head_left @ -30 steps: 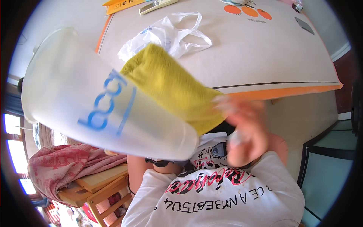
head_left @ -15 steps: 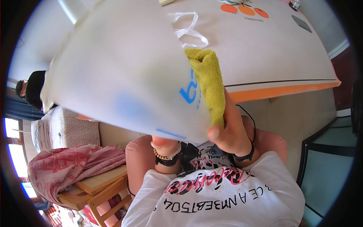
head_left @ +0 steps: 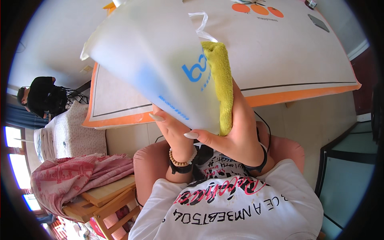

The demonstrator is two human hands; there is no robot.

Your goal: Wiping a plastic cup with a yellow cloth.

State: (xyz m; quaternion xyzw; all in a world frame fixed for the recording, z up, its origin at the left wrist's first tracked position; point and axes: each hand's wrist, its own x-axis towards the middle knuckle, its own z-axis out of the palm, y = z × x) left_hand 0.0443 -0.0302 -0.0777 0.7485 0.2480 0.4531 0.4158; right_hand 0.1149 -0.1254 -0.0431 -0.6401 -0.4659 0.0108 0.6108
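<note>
A frosted, translucent white plastic piece (head_left: 160, 60) with blue print is held up before me, above the near table edge. It narrows toward my hands; whether it is a bag or a stiff container I cannot tell. My right hand (head_left: 236, 132) is closed round its lower right end, thumb across the front. A folded yellow-green towel (head_left: 225, 90) is pressed along its right edge in the same grip. My left hand (head_left: 174, 132) is at its lower edge, thumb in view and the other fingers mostly hidden behind the plastic. A blue blur shows through the plastic.
Beyond stands a table (head_left: 280, 60) with a white, orange-edged cover. White plastic straps (head_left: 202, 24), a phone (head_left: 319, 23) and a small dark bottle (head_left: 311, 4) are on it. At left are a wooden stand (head_left: 108, 196) with a pink blanket (head_left: 76, 176) and a seated person (head_left: 40, 96).
The frosted plastic has drawn back from the view and tilted, uncovering the table's left side and the person. My left hand, mostly hidden before, now shows at its lower edge. The towel stays gripped.
</note>
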